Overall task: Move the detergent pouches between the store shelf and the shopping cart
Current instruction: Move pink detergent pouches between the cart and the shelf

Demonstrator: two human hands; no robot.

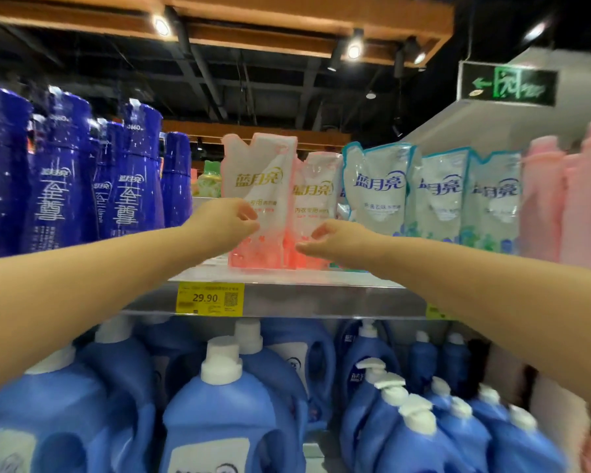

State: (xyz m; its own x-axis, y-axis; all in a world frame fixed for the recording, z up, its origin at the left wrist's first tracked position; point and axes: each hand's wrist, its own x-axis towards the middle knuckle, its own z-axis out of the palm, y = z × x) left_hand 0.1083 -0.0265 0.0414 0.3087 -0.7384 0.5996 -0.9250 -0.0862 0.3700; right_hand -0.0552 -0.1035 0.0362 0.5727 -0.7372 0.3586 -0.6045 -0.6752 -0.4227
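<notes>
Pink pouches: two stand upright on the shelf [321, 298], side by side and touching. The left pink pouch [258, 172] is taller and in front; the right pink pouch [316, 189] is tucked behind its edge.
Long axis: vertical, spout corners up.
Left hand [224, 225]: arm stretched forward, fingers and thumb curled into a C at the left pouch's lower half. Can't tell whether it's touching or already pinching.
Right hand [331, 238]: just in front of the right pouch's lower half, thumb pointing left, fingers loosely curled, nothing in it.
Relation: each pouch lies straight ahead of its own hand, the left hand slightly closer in.
Neighbours: teal pouches [376, 186] press against the right pouch, dark blue bottles [130, 172] stand off to the left.
Cart: not in view.
Next, likely: close on the pouches, then pull them back off the shelf.
</notes>
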